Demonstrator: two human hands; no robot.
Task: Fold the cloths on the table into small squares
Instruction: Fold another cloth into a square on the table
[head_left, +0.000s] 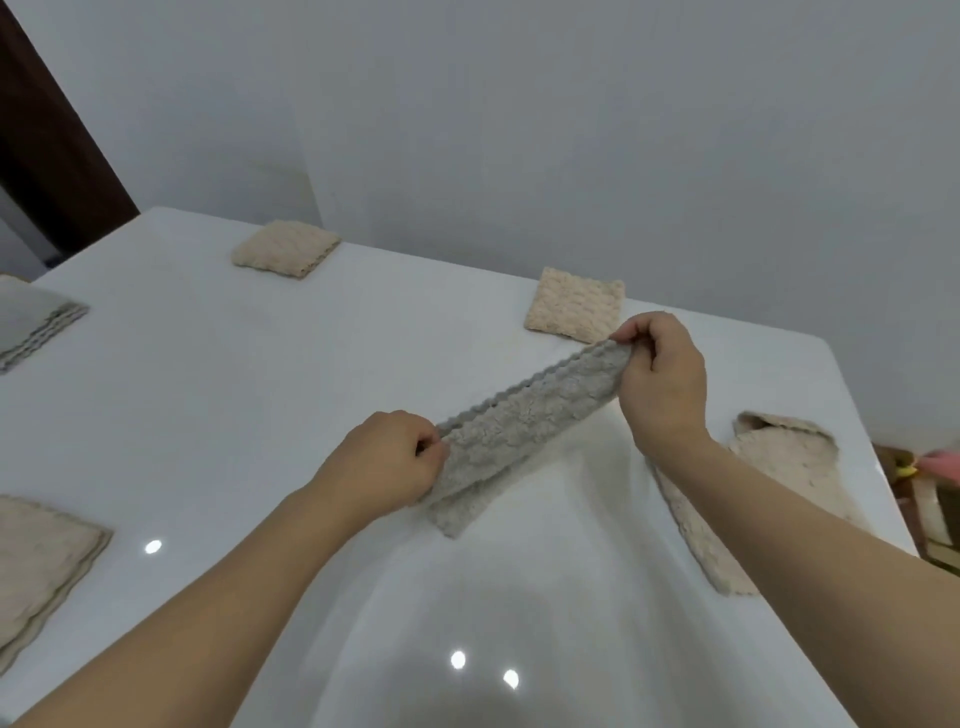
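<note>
- Your left hand (387, 457) pinches the near end of a grey cloth (524, 415), thumb and curled fingers closed on its edge.
- Your right hand (662, 374) pinches the far end of the same cloth, fingers curled over the top corner.
- The grey cloth is folded into a long narrow strip, stretched between your two hands above the middle of the white table (260, 415); its near end droops down toward the tabletop, and whether it touches the surface cannot be told.
- Two beige folded squares lie along the far edge: one at the back left (285, 249), one (574, 304) just beyond your right hand.
- A loose beige cloth (769, 467) lies crumpled at the right edge, partly hidden under your right forearm.
- A grey folded cloth (36, 325) sits at the left edge, cut off by the frame.
- Another beige cloth (41, 561) lies flat at the near left, also cut off.
- A plain grey wall (519, 130) stands behind the table.
</note>
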